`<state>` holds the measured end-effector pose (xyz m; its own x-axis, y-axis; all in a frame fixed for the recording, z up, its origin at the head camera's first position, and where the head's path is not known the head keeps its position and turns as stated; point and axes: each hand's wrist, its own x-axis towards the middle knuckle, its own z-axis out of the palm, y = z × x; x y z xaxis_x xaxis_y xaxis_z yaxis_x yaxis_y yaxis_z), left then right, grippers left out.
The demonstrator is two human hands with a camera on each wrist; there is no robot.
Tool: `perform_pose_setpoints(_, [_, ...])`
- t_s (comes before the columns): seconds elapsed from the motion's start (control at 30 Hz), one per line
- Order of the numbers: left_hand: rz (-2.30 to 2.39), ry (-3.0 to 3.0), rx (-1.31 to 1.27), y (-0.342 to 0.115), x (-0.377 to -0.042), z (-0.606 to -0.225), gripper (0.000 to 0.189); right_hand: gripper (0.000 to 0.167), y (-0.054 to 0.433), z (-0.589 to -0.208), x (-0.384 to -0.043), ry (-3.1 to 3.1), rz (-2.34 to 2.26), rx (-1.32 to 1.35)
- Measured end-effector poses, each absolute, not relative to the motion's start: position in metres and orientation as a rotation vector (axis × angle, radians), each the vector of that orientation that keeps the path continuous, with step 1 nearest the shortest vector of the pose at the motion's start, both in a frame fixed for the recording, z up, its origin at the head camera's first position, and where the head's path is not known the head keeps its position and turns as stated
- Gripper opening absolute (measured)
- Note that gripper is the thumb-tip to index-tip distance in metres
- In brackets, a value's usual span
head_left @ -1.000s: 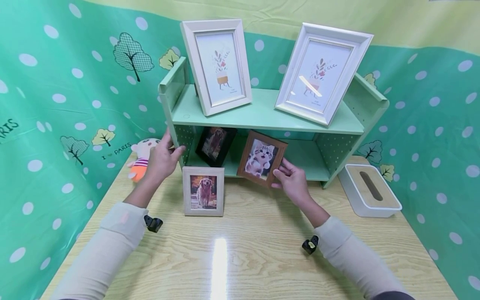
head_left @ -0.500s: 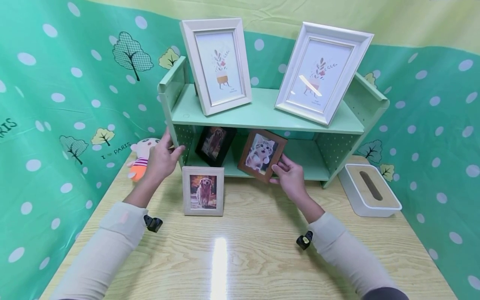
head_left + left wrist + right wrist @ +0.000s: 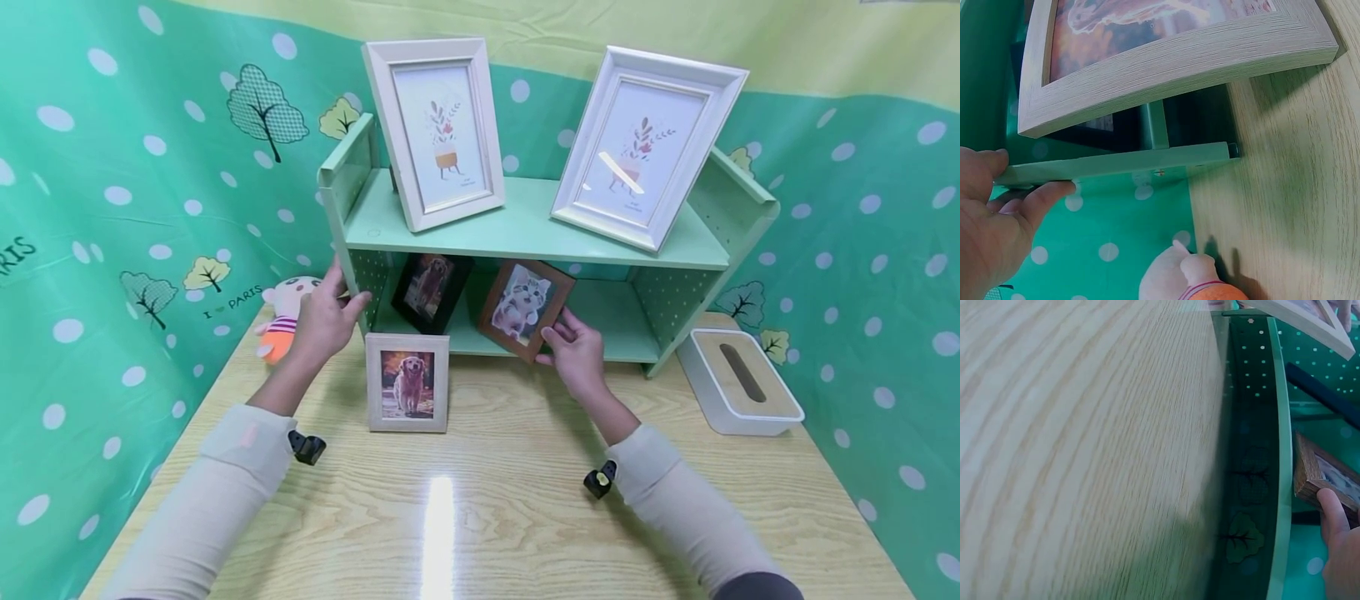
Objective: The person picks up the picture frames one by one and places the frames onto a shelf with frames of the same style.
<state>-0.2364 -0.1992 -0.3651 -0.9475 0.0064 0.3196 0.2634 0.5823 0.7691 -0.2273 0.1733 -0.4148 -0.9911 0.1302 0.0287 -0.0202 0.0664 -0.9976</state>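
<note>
My right hand (image 3: 576,353) pinches the lower right corner of a brown wooden photo frame (image 3: 489,315) with a kitten picture, tilted at the front of the lower shelf. In the right wrist view the thumb lies on the face of the brown frame (image 3: 1309,467). My left hand (image 3: 327,315) grips the left side panel of the green shelf (image 3: 525,243), thumb on one side and fingers on the other, as the left wrist view shows the panel (image 3: 1122,164) between them. A black photo frame (image 3: 451,293) leans on the lower shelf, left of the brown one.
A pale wood frame (image 3: 407,425) with a dog picture stands on the table before the shelf. Two white frames (image 3: 401,150) (image 3: 583,150) stand on top. A plush toy (image 3: 279,329) sits left, a tissue box (image 3: 720,400) right. A polka-dot curtain (image 3: 180,250) hangs behind.
My right hand has moved slightly left and up, tipping the brown frame's lower edge back toward the shelf. The left hand keeps its grip on the side panel.
</note>
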Motion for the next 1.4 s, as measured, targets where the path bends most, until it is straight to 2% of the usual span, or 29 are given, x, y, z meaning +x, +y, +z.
perform_pose_setpoints(1.4, [-1.283, -2.558, -0.186, -0.198, -0.236, -0.364, 0.082, 0.064, 0.155, -0.421, -0.245, -2.143, 2.024, -0.196])
